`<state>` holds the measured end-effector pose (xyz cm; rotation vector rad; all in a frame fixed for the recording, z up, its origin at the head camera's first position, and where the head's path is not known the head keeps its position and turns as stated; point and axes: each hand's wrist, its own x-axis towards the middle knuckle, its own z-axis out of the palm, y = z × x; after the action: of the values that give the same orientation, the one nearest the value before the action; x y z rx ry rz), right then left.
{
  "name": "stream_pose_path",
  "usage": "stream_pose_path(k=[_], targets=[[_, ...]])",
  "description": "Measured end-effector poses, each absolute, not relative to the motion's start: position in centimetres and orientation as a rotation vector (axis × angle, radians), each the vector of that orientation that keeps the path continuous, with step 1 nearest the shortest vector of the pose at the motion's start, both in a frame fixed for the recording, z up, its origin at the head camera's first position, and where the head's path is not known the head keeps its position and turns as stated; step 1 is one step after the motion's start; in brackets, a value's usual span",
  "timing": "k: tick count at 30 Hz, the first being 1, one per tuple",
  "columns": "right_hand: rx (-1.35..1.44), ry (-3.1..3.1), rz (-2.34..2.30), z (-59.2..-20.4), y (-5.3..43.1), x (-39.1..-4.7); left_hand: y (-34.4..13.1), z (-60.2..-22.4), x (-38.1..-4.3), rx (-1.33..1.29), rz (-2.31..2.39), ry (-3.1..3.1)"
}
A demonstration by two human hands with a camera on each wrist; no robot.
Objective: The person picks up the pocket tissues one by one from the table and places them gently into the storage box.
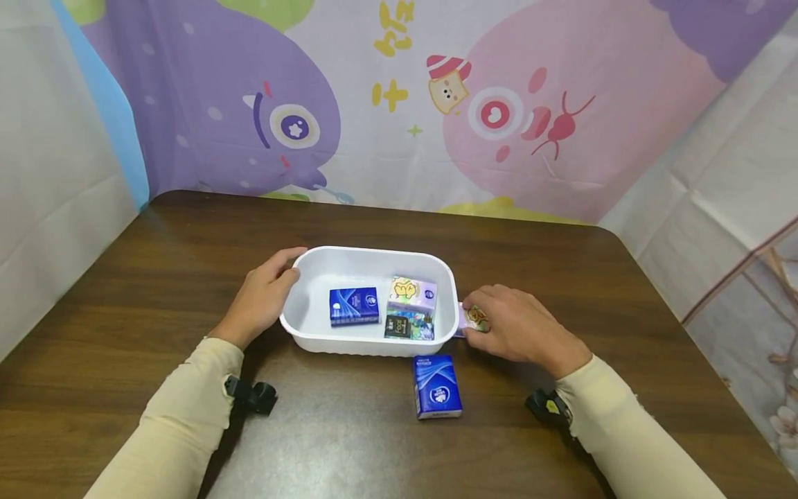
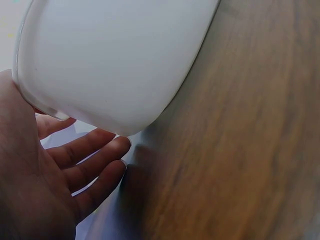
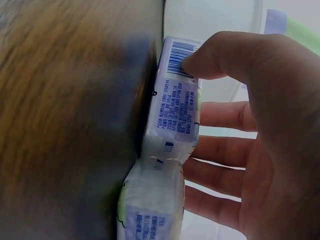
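Note:
The left hand touches the left end of a white plastic tub, its fingers spread and loosely bent along the outer wall. At the tub's right end, the right hand pinches a purple tissue pack with a bear print; the thumb lies on its barcode side. A second similar tissue pack adjoins it in the right wrist view. Inside the tub are a blue tissue pack, a purple bear-print pack and a patterned pack with a black label.
Another blue tissue pack lies on the brown wooden table, just in front of the tub's right end. A cartoon-printed curtain hangs behind the table. Pale cloth hangs on both sides.

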<state>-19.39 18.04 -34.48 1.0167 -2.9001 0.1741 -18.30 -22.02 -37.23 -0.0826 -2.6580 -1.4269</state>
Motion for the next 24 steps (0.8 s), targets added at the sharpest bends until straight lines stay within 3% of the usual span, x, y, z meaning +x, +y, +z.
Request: stream_pose_path(k=[24], targets=[[0.993,-2.927,0.198,-34.55,18.12,-19.59,-21.95,-36.99,-17.97,-0.083,-1.438,-2.662]])
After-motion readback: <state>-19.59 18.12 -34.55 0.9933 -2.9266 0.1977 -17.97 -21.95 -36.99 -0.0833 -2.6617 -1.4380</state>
